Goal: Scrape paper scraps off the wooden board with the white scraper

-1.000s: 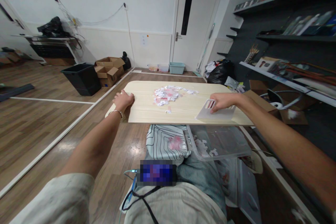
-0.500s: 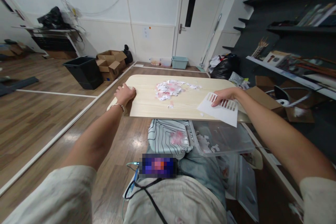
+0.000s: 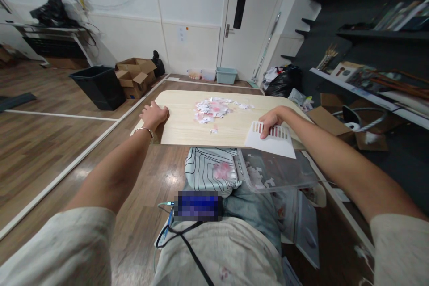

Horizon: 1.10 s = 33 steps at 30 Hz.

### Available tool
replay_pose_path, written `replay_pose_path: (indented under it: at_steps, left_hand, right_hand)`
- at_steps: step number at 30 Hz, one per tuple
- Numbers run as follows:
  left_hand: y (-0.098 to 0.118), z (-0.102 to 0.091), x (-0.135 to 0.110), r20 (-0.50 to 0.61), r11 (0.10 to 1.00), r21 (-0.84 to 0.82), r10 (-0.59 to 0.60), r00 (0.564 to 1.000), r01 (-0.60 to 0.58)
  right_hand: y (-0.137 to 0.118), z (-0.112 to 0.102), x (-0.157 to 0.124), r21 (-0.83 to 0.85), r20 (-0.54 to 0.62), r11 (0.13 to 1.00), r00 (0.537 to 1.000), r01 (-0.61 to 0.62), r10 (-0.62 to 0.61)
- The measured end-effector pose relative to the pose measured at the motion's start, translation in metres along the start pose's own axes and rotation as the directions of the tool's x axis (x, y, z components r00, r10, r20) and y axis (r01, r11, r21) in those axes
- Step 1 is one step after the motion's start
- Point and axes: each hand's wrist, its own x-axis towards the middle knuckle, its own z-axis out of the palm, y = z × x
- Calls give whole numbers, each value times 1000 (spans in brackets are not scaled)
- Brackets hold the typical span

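Observation:
My left hand (image 3: 154,115) grips the left side of a pale wooden tabletop (image 3: 177,125), its fingers curled at the edge. In my right hand (image 3: 271,120) is a white slotted scraper (image 3: 275,145), pinched along its row of slots. The scraper's straight edge reaches past the tabletop's front edge, over a clear plastic bin (image 3: 284,172) with white paper scraps (image 3: 256,176) in it. On the tabletop lies a pile of white and pink paper scraps (image 3: 212,109), with a small scrap (image 3: 213,131) apart from it.
A patterned cloth pouch (image 3: 211,170) lies on my lap beside the bin, near a phone (image 3: 197,205) with a cable. A black trash bin (image 3: 98,87) and cardboard boxes (image 3: 136,76) stand at left. Dark shelves (image 3: 362,53) and an open carton (image 3: 335,118) are at right.
The scraper has shifted slightly towards me, over the front edge. A small scrap beside it there no longer shows. My left hand keeps its place on the tabletop; the view has shifted a little.

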Motion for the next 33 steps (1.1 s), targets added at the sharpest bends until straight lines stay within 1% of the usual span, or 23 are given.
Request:
replay_pose_path:
  at_steps: [4,12,16,21,25,29,33]
  left_hand:
    - [-1,0,1,4,1000,-4,6,1000,-6]
    - [-2,0,5,-8,1000,-23,8,1000,-8]
    - [-2,0,5,3,1000,-22,6,1000,-6]
    - [-2,-1,4,2,1000,-16,1,1000,-1]
    - [-1,-1,3,4,1000,-13,4,1000,-4]
    - [-1,0,3,-16,1000,-12,2,1000,-2]
    - [0,0,2,-18,1000,-9,-1,1000,0]
  right_hand:
    - [0,0,2,0,-5,1000,1000,-2,2]
    - [2,2,4,-75,-31,997,999,18,-20]
    - [-7,-2,10,-211,-43,977,999,-4,-5]
    - [-21,-8,21,-364,-17,928,996,-84,83]
    - [-27,-8,27,-389,3,918,996,-79,87]
    - [-33,-5,27,-448,4,891,997,-71,81]
    - [-39,-1,22,-436,-62,892,993,-116,99]
